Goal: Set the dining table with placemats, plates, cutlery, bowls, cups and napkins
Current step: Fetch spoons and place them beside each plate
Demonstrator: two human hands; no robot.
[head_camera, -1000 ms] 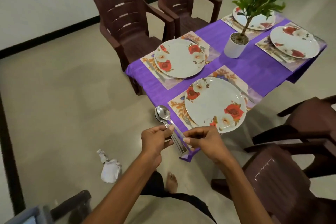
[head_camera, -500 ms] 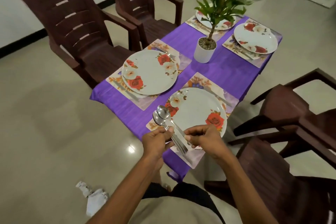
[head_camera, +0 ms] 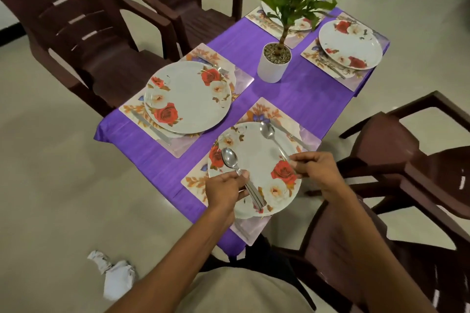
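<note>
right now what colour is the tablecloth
Purple, plain; the tablecloth shows best in the head view, the only one.

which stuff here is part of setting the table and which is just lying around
Part of the job:
- spoon pinched in the right hand
- spoons gripped in the left hand
- near plate on its placemat
- far-side plate, with a knife beside it

Just lying about:
- potted plant
- crumpled cloth on the floor
- brown chairs
</note>
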